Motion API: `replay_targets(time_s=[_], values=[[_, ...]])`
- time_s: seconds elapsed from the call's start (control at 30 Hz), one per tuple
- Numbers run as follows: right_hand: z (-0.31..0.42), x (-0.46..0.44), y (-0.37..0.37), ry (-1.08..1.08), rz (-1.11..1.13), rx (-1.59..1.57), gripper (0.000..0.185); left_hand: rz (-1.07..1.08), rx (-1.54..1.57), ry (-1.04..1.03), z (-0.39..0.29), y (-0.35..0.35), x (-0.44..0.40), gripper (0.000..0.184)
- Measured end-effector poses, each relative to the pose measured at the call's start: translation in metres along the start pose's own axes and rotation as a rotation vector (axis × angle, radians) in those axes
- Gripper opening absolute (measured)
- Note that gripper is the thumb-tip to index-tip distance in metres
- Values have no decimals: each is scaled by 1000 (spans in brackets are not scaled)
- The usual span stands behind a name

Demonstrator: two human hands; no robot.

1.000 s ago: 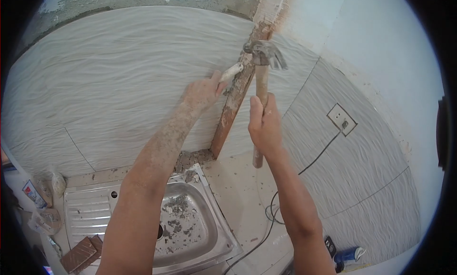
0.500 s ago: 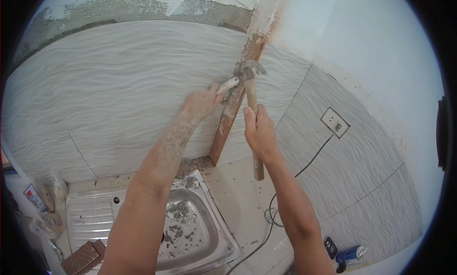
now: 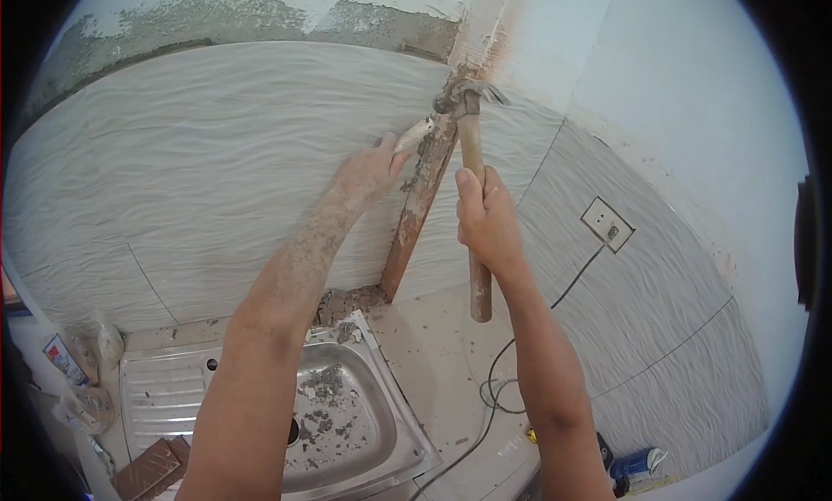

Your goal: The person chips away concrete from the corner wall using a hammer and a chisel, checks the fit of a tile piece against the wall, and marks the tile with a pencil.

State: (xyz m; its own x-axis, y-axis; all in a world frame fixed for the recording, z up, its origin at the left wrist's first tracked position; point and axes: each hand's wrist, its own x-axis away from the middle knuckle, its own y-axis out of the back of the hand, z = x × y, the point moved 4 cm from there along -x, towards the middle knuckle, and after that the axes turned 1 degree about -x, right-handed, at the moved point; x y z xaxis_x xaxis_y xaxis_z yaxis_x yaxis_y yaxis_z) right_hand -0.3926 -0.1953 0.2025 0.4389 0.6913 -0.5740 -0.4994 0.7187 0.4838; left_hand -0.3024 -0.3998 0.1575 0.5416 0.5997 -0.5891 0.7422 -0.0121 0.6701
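My left hand (image 3: pixel 368 173), dusted with grey, is closed around a pale, plaster-smeared chisel (image 3: pixel 414 137). Only its thick light end shows; the tip is hidden, so its contact with the wall cannot be made out. The chisel lies against a rough reddish-brown strip (image 3: pixel 405 241) running up between wavy-patterned wall tiles. In my right hand (image 3: pixel 491 217) is a claw hammer (image 3: pixel 471 141), gripped around its wooden handle. Its grey head is raised above the chisel's end, apart from it, in front of the upper strip.
Below is a steel sink (image 3: pixel 390 419) littered with mortar chips. Brown tile pieces (image 3: pixel 149 471) lie on its drainboard. A black cable (image 3: pixel 563 293) hangs from a wall socket (image 3: pixel 607 224) onto the counter (image 3: pixel 425 345). A blue-handled tool (image 3: pixel 635 463) lies at lower right; bags and packets stand at left.
The hammer and my right hand have moved up and slightly right, away from the chisel's end. My left hand and the chisel have shifted up a little along the strip.
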Motion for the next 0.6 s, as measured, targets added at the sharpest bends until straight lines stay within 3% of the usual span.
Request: replay_targets(time_s=[0.27, 0.47, 0.6], values=[[-18, -18, -8, -10, 90, 93, 39, -24, -166, -47, -1, -1, -5, 42], [-10, -10, -5, 92, -41, 11, 40, -39, -162, -65, 3, -9, -3, 39], [-18, -20, -8, 28, 78, 113, 39, -54, -178, -95, 0, -3, -8, 38]])
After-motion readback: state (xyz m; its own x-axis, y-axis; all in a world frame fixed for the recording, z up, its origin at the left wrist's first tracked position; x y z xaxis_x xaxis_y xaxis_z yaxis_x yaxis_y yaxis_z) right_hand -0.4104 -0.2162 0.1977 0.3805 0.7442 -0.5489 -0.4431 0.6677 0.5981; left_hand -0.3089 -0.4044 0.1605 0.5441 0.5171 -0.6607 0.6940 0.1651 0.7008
